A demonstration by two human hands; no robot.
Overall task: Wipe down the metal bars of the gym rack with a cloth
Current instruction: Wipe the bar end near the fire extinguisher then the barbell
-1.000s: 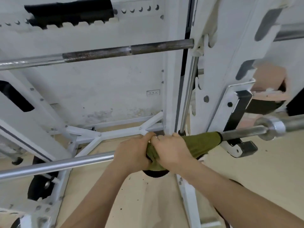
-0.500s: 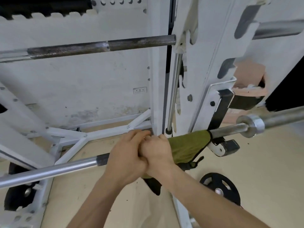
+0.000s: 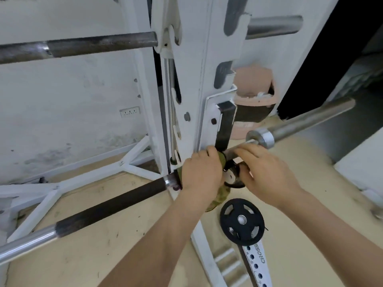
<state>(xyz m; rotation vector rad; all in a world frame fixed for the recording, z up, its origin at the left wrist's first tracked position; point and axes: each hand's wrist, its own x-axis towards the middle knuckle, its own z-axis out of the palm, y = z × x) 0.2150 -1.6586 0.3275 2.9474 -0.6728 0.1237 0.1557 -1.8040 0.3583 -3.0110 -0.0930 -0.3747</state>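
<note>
Now left hand (image 3: 202,171) clamps cloth (image 3: 217,198) round bar (image 3: 107,206) (right hand (image 3: 267,172) curled alongside).

A pale tan floor (image 3: 290,204) is seen beneath the rack, marked with small dark specks and scuffs; it is met at the far left by a stained white wall. White base struts (image 3: 87,179) of the gym rack are laid flat on it, joined in a branching shape at the left and middle; a white upright post (image 3: 184,90) is carried up from them. A black weight plate (image 3: 242,221) with a silver hub is seen low at the centre right, over the floor; whether it lies flat on it cannot be told. A white perforated bar (image 3: 256,264) lettered "CROSS" is seen just below the plate, running toward the bottom edge.
</note>
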